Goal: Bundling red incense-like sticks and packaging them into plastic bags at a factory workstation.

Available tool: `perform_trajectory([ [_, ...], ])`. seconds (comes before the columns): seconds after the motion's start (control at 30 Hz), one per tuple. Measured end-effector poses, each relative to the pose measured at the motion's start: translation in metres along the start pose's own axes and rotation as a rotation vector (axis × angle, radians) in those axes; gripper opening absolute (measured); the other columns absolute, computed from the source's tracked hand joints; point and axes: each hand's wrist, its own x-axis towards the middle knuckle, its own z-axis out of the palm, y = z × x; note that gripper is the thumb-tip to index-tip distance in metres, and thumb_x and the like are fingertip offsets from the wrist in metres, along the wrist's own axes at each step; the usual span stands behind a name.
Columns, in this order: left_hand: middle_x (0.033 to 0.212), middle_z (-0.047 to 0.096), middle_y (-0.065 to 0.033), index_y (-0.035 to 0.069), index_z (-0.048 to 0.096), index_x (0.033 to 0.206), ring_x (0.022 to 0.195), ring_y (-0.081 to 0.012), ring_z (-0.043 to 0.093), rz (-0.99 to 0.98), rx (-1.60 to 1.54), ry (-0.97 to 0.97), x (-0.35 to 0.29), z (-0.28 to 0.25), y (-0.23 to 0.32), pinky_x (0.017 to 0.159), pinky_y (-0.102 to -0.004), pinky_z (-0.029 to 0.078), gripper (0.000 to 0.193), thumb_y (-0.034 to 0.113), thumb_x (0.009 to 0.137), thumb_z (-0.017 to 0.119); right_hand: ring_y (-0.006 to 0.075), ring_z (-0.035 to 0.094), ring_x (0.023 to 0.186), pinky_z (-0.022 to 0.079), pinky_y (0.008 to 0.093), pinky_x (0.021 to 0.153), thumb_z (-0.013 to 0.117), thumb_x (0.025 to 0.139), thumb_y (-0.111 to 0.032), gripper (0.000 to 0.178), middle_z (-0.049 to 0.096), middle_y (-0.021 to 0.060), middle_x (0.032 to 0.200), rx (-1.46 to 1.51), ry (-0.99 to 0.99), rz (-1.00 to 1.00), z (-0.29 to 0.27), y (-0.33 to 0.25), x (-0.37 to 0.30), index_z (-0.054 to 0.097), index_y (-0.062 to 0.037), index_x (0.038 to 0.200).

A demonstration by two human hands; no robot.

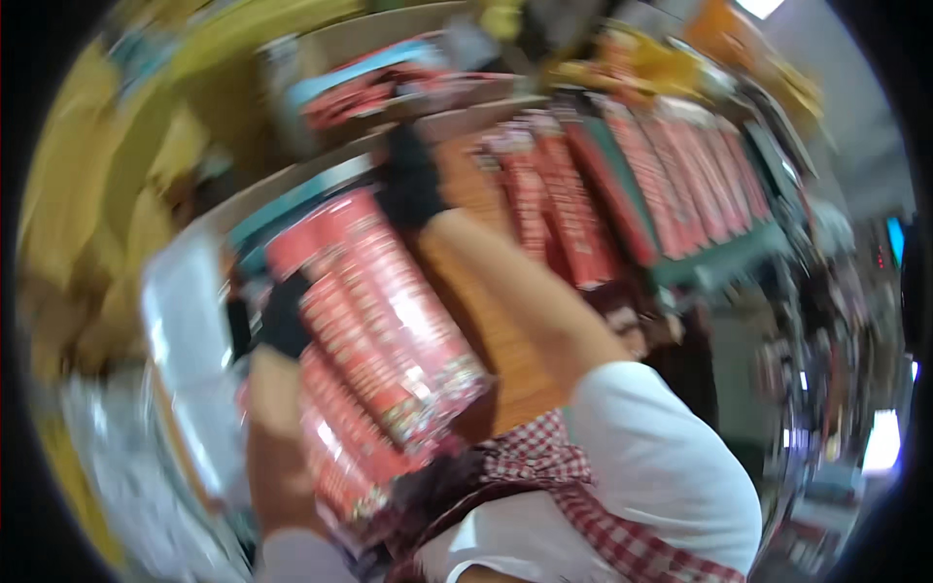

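Several long red packs in shiny clear wrap (389, 282) lie side by side in front of me, their near ends close to my apron. My left hand (284, 319), in a black glove, is at the left edge of these packs and seems to touch them. Beyond their far end, my right hand (412, 177), also black-gloved, reaches over the orange-brown wooden tabletop (476, 272). Motion blur smears the fingers of both hands, so I cannot tell whether either one grips anything.
On the right, rows of similar red packs (671, 175) stand close together. An open cardboard box (389, 19) with red and blue items sits at the back. Clear plastic sheets (190, 321) lie left of my left hand, with yellow sacks (87, 175) beyond.
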Motion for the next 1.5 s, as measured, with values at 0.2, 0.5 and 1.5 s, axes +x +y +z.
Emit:
perform_trajectory([
  [0.2, 0.127, 0.055, -0.0117, 0.001, 0.051, 0.130, 0.114, -0.0220, 0.054, -0.455, -0.922, 0.177, -0.010, -0.009, 0.124, 0.100, -0.0358, 0.041, 0.043, 0.021, 0.092, 0.055, 0.0375, 0.060, 0.080, 0.049, 0.0419, 0.067, 0.070, 0.075, -0.011, 0.036, 0.059, 0.0175, 0.094, 0.337, 0.110, 0.160, -0.017, -0.057, 0.029, 0.057, -0.0078, 0.108],
  [0.5, 0.115, 0.060, -0.0089, 0.005, 0.051, 0.126, 0.102, -0.0222, 0.061, -0.501, -0.961, 0.111, 0.007, -0.002, 0.116, 0.088, -0.0364, 0.050, 0.052, 0.020, 0.081, 0.069, 0.0379, 0.055, 0.102, 0.047, 0.0436, 0.082, 0.068, 0.080, -0.025, 0.057, 0.053, 0.0194, 0.114, 0.243, -0.092, 0.284, -0.066, -0.081, 0.030, 0.046, -0.0101, 0.130],
  [1.5, 0.089, 0.063, -0.0174, -0.001, 0.058, 0.112, 0.085, -0.0313, 0.064, 0.191, 0.263, 0.686, -0.192, -0.001, 0.312, 0.074, -0.0365, 0.050, 0.036, 0.014, 0.080, 0.063, 0.0294, 0.063, 0.077, 0.051, 0.0370, 0.071, 0.062, 0.088, -0.024, 0.025, 0.062, 0.0171, 0.084, 0.217, -0.019, -0.101, -0.290, -0.289, -0.001, 0.058, -0.0017, 0.100],
])
